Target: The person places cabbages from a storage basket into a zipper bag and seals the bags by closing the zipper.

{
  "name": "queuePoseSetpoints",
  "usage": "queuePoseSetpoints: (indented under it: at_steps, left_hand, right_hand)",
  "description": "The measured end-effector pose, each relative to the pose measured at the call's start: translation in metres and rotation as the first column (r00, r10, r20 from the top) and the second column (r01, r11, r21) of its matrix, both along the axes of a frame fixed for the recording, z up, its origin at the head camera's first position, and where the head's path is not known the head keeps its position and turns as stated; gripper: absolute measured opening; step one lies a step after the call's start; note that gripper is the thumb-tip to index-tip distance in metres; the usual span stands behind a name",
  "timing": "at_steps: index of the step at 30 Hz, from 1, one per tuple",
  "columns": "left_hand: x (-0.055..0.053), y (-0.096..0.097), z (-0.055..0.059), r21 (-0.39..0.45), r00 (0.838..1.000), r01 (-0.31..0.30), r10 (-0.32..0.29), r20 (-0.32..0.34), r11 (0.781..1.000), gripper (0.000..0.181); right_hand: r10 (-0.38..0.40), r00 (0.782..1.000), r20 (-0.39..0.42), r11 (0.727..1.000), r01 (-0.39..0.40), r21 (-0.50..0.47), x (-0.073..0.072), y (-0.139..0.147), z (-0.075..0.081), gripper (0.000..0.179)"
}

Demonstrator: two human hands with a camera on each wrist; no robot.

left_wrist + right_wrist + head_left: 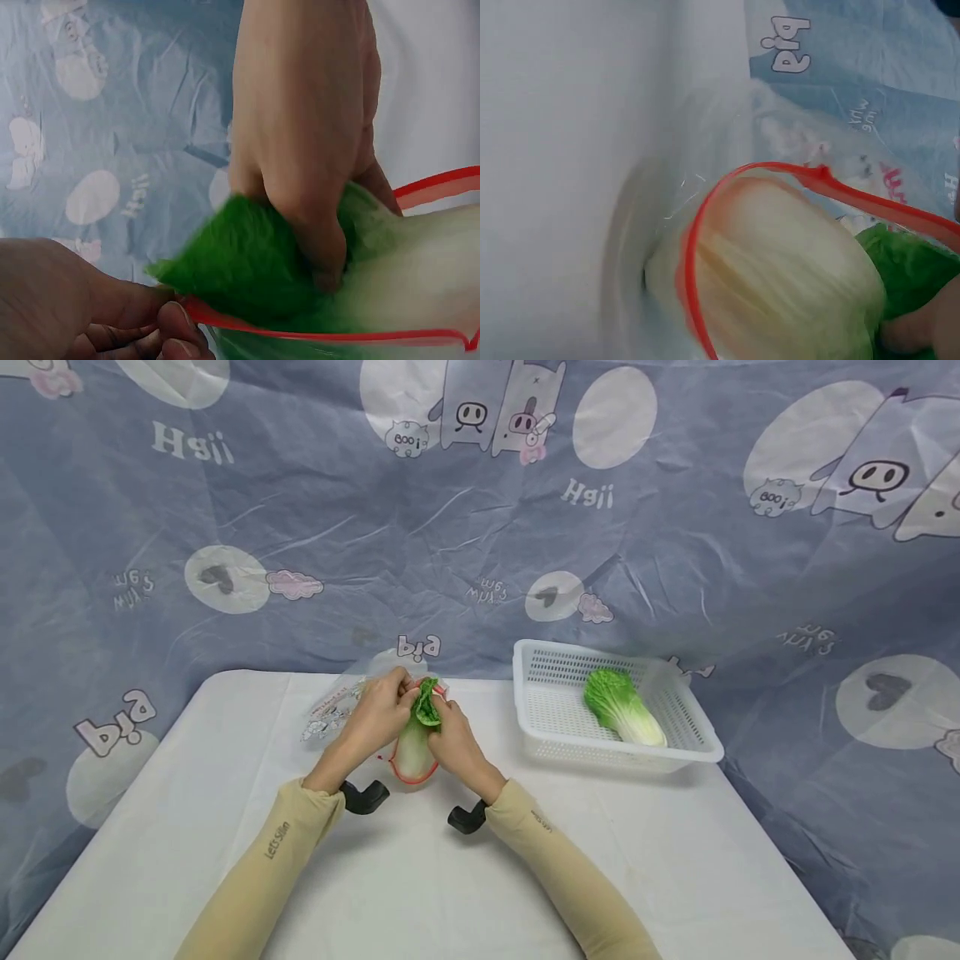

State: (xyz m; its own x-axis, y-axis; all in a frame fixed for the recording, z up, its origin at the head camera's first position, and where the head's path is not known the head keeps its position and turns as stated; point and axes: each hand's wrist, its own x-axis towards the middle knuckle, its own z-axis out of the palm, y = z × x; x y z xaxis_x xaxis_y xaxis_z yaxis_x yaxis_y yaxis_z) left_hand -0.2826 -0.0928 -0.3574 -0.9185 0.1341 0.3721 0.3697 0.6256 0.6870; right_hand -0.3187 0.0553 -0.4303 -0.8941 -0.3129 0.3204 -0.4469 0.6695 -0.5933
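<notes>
A napa cabbage (412,753) with a pale base and green leafy end lies within the red-edged mouth of a clear plastic zip bag (327,714). The bag's red edge (691,274) loops around the cabbage's pale end in the right wrist view. My left hand (384,703) pinches that red edge beside the leaves, as the left wrist view shows. Gripping the leafy end is my right hand (456,739), its thumb pressed into the green leaves (247,262). Its other fingers are mostly hidden behind the cabbage.
To the right, a white perforated plastic basket (529,714) holds another napa cabbage (624,708). Both stand on a white-covered table (420,885). A patterned blue-grey cloth (420,543) hangs behind and beside the table.
</notes>
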Motion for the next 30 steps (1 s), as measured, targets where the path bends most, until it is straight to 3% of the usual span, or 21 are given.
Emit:
queuePoseSetpoints:
  at_steps: [4,7,15,26,30]
  left_hand:
    - [0.011,0.009,0.006,0.004,0.998,0.064,-0.064,0.025,0.998,0.009]
    - [0.015,0.012,0.009,0.005,0.998,0.048,-0.048,0.05,0.999,0.01]
    - [0.001,0.003,-0.002,-0.004,0.995,0.006,-0.005,0.099,1.0,0.014]
    - [0.008,0.011,0.0,-0.027,0.997,0.053,-0.052,0.064,0.998,0.012]
    - [0.011,0.015,0.001,-0.058,0.994,0.081,-0.076,0.075,0.995,0.011]
  right_hand:
    - [-0.065,0.998,0.006,0.998,0.065,0.021,-0.005,-0.004,-0.001,0.026]
    - [-0.113,0.994,-0.003,0.993,0.113,-0.028,-0.01,-0.006,-0.005,0.019]
    - [-0.12,0.985,0.127,0.989,0.13,-0.066,-0.011,-0.006,-0.012,0.044]
    - [-0.185,0.974,0.13,0.98,0.192,-0.049,-0.019,0.0,-0.019,0.044]
    - [-0.192,0.962,0.192,0.978,0.205,-0.048,-0.021,0.003,-0.021,0.046]
